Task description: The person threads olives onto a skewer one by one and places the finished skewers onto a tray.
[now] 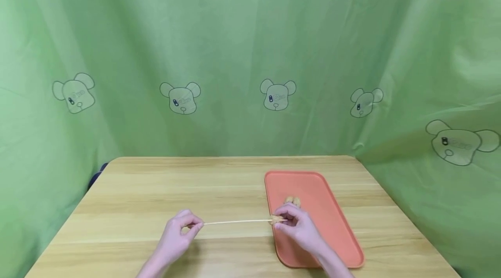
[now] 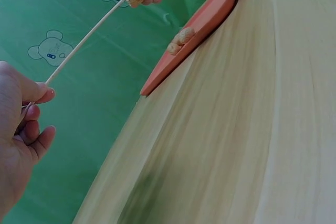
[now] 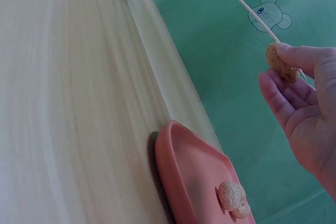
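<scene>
A thin bamboo skewer (image 1: 236, 222) stretches nearly level between the two hands, above the table. My left hand (image 1: 178, 233) pinches one end of it between thumb and fingers. At the other end a golden-brown, rough-skinned food ball (image 3: 280, 63) is threaded on the stick, and the skewer's tip shows past it. My right hand (image 1: 299, 227) grips that ball between thumb and fingers, over the left edge of the coral tray (image 1: 309, 182). Several similar brown food balls (image 3: 229, 196) lie together on the tray, partly hidden behind the right hand in the head view.
The tray lies lengthwise on the right half of a light wood-grain table (image 1: 156, 191). A green curtain (image 1: 231, 125) printed with bear heads hangs behind the table and along both sides.
</scene>
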{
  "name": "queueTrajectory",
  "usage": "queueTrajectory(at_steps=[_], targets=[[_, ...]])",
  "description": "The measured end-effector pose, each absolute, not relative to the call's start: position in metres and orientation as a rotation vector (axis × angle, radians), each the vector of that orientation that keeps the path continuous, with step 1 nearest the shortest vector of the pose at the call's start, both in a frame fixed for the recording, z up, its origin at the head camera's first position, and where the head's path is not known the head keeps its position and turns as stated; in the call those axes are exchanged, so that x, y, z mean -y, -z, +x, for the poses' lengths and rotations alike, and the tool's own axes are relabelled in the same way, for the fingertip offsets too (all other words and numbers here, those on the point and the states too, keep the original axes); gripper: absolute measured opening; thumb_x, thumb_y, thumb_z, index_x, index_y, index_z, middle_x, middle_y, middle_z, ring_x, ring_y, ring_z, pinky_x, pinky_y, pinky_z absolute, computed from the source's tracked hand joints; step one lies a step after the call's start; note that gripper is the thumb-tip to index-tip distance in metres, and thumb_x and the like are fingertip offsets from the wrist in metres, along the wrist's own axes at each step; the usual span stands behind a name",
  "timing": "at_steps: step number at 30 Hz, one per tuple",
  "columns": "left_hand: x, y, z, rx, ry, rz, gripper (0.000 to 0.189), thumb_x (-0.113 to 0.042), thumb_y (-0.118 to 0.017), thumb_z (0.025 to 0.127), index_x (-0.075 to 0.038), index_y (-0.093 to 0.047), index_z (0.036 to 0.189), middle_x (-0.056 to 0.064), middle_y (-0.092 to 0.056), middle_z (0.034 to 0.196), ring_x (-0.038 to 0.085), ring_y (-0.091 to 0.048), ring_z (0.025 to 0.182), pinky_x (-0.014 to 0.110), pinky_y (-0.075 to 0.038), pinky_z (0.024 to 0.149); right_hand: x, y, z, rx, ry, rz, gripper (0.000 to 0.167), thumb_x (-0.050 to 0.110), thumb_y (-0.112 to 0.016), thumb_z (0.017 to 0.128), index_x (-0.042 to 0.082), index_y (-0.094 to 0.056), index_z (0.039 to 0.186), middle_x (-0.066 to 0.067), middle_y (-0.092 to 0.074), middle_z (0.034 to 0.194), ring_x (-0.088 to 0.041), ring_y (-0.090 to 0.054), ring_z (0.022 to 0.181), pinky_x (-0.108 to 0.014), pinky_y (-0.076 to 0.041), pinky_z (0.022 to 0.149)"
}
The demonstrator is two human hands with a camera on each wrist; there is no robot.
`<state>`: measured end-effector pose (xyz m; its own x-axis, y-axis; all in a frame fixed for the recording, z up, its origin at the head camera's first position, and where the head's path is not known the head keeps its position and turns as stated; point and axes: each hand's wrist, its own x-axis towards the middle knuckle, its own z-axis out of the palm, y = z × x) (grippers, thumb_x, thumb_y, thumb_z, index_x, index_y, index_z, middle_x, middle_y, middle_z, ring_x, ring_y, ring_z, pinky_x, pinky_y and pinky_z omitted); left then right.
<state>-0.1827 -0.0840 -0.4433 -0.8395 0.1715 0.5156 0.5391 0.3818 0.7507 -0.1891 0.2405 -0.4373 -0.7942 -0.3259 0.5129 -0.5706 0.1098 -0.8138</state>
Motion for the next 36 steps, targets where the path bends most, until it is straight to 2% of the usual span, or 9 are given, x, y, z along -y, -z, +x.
queueTrajectory(at_steps=[5,11,15,19,21,24,27,36], targets=[[0.0817,0.4470,-0.1866,2.296,1.439,-0.635,0.023,0.003,-0.067,0.078,-0.020,-0.066,0.077,-0.016,-0.053,0.075,0.005,-0.051,0.073,0.026,-0.046,0.066,-0.2408,0.4386,-0.1895,2.180,-1.748,0.873,0.025,-0.012,-0.066,0.075,-0.014,-0.056,0.098,-0.019,-0.058,0.093,-0.005,-0.058,0.089,-0.025,-0.052,0.075],[0.0805,0.4454,-0.1870,2.313,1.491,-0.591,0.023,0.001,-0.067,0.079,-0.021,-0.066,0.076,-0.015,-0.053,0.074,0.005,-0.051,0.073,0.027,-0.046,0.068,-0.2395,0.4348,-0.1850,2.266,-1.754,0.748,0.029,-0.007,-0.067,0.077,-0.013,-0.056,0.103,-0.010,-0.059,0.094,-0.006,-0.057,0.087,-0.024,-0.052,0.074],[0.0795,0.4436,-0.1878,2.296,1.522,-0.567,0.025,0.001,-0.068,0.079,-0.024,-0.067,0.075,-0.016,-0.054,0.073,0.005,-0.052,0.072,0.027,-0.045,0.069,-0.2395,0.4330,-0.1830,2.250,-1.917,0.600,0.033,-0.008,-0.066,0.077,-0.016,-0.052,0.107,-0.004,-0.061,0.095,-0.008,-0.060,0.084,-0.023,-0.051,0.074],[0.0786,0.4431,-0.1880,2.283,1.531,-0.563,0.026,0.001,-0.069,0.078,-0.025,-0.067,0.075,-0.016,-0.054,0.072,0.005,-0.051,0.071,0.025,-0.042,0.066,-0.2397,0.4348,-0.1833,2.120,-2.083,0.597,0.034,-0.010,-0.063,0.077,-0.021,-0.048,0.106,-0.001,-0.064,0.092,-0.010,-0.063,0.082,-0.026,-0.053,0.073],[0.0781,0.4428,-0.1878,2.282,1.537,-0.559,0.025,0.001,-0.069,0.078,-0.024,-0.067,0.075,-0.015,-0.054,0.072,0.005,-0.051,0.070,0.024,-0.040,0.064,-0.2389,0.4361,-0.1839,2.049,-2.123,0.627,0.030,-0.011,-0.062,0.078,-0.019,-0.051,0.105,0.000,-0.064,0.092,-0.011,-0.063,0.080,-0.026,-0.053,0.071],[0.0777,0.4414,-0.1872,2.273,1.574,-0.551,0.023,0.000,-0.068,0.079,-0.022,-0.067,0.075,-0.014,-0.054,0.071,0.006,-0.050,0.070,0.024,-0.041,0.064,-0.2367,0.4373,-0.1852,1.940,-2.195,0.661,0.026,-0.012,-0.060,0.078,-0.009,-0.058,0.104,0.000,-0.065,0.093,-0.011,-0.063,0.078,-0.026,-0.053,0.069],[0.0778,0.4397,-0.1868,2.262,1.608,-0.545,0.021,0.000,-0.068,0.079,-0.021,-0.067,0.075,-0.013,-0.053,0.071,0.007,-0.050,0.070,0.024,-0.042,0.065,-0.2347,0.4380,-0.1861,1.863,-2.269,0.701,0.029,-0.014,-0.058,0.079,0.001,-0.061,0.104,-0.002,-0.065,0.094,-0.013,-0.063,0.078,-0.027,-0.053,0.070],[0.0797,0.4386,-0.1849,2.226,1.624,-0.610,0.019,0.001,-0.067,0.079,-0.017,-0.066,0.075,-0.010,-0.053,0.071,0.008,-0.050,0.070,0.024,-0.043,0.065,-0.2320,0.4408,-0.1853,1.805,-2.362,0.789,0.033,-0.017,-0.054,0.078,0.006,-0.062,0.101,-0.004,-0.066,0.094,-0.012,-0.064,0.080,-0.028,-0.053,0.071]])
